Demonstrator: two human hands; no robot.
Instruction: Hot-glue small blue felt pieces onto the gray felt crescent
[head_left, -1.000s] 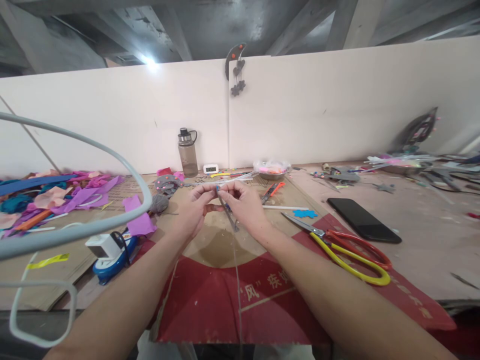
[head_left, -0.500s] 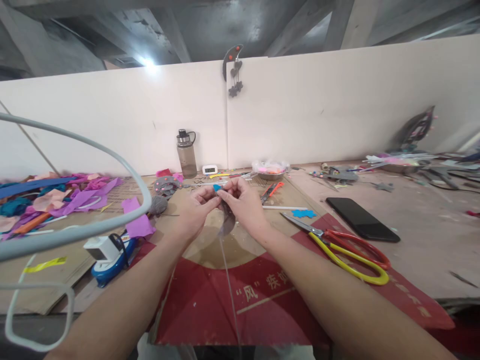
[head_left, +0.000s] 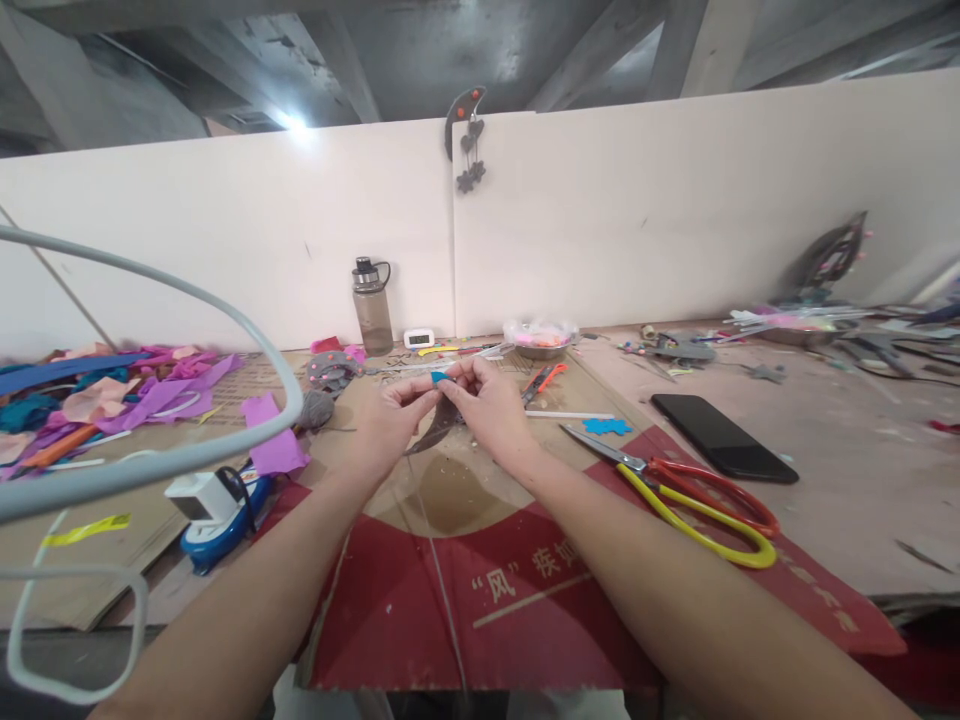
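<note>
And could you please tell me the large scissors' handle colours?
One handle is red, the other yellow, seen best in the head view.

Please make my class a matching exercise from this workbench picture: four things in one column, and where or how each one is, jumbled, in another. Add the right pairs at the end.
Things
1. Dark curved piece
2. Large scissors
3. Phone
4. Bottle

Where or how
A. Standing upright in front of the white partition
B. Coloured partly red and partly yellow
C. Held up between the left hand and the right hand
D. Lying flat, with a black screen

Right pairs: 1-C, 2-B, 3-D, 4-A
</note>
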